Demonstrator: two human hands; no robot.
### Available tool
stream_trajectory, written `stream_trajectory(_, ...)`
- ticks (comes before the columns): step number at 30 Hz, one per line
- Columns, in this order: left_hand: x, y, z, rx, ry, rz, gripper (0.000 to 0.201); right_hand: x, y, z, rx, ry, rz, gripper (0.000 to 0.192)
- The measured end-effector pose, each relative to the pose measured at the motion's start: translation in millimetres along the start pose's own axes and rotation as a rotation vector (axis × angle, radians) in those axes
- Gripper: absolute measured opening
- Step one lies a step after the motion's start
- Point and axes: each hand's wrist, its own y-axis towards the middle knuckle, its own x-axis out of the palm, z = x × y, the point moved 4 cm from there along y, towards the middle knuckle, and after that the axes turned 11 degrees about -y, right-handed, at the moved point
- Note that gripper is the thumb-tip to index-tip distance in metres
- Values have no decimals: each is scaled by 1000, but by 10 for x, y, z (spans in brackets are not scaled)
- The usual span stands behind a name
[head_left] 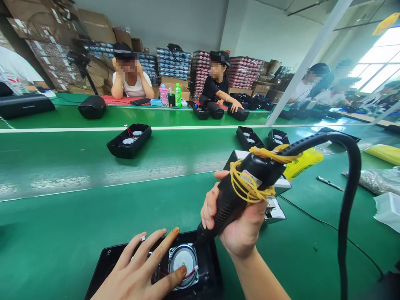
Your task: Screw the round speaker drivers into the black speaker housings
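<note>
Head view: the right hand (240, 225) is clenched around a black electric screwdriver (250, 183), its tip down in the black speaker housing (206, 266) at the near tabletop (62, 233) edge. The left hand (140, 271) lies flat, released, fingers on the housing's round speaker (183, 260). Bare green tabletop stretches left of both hands; beyond them another open housing (128, 141) holds two small speakers.

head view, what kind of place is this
Most likely an electronics assembly line, probably for speakers. The right hand holds a corded power tool over an open black speaker housing that the left hand steadies; more housings sit on the green conveyor belt, with stacked cartons behind.
</note>
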Motion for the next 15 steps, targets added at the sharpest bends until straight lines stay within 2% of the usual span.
stream_trajectory(5,-11,5,-8,-4,-73,8,53,-13,0,29,-10,12,-9,65)
stream_trajectory(10,3,10,15,21,0,5,58,0,1,54,-4,-2,-17,67)
stream_trajectory(15,-46,37,48,-55,68,-47,66,18,-24,112,-3,-15,-58,67)
